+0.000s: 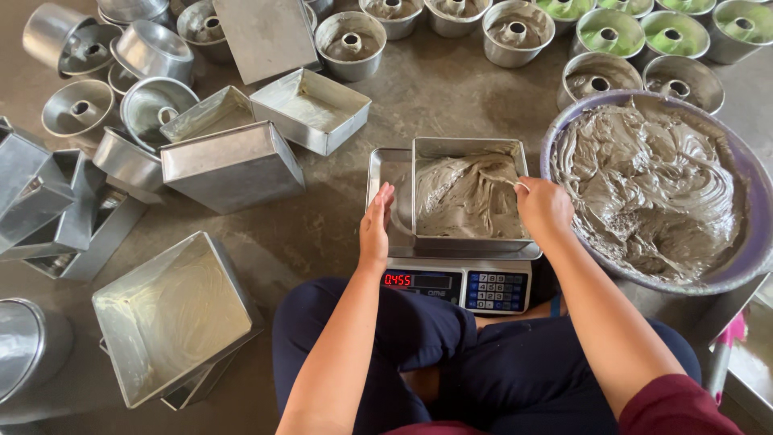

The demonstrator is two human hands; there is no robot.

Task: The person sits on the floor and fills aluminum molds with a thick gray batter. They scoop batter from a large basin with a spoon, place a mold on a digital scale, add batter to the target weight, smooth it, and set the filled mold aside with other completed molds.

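The person's crossed legs (451,354) in dark blue trousers lie nearest the camera, just below the digital scale (459,283), which serves as the landmark here. On top of the scale sits a square metal pan (469,197) filled with grey-brown batter (463,197), resting on the scale's steel platform (386,173).

The left hand (376,225) stands edge-on against the left side of the pan, fingers straight and held together, touching the pan's wall and the platform. The right hand (543,208) is over the pan's right edge, fingers curled shut around a thin white handle (519,185) whose working end (495,179) is buried in the batter; what kind of tool it is cannot be told.

Just right of the scale stands a large purple basin (745,173) heaped with the same grey-brown batter. Beyond the scale, along the far edge of the floor, a row of round tube pans (350,44) holds grey batter, and those farther right (609,34) hold green batter. Left of the scale lie empty square pans (310,109), some tipped on their sides, with a greased square pan (173,314) down-left of it and empty round tube pans (80,109) at far left.
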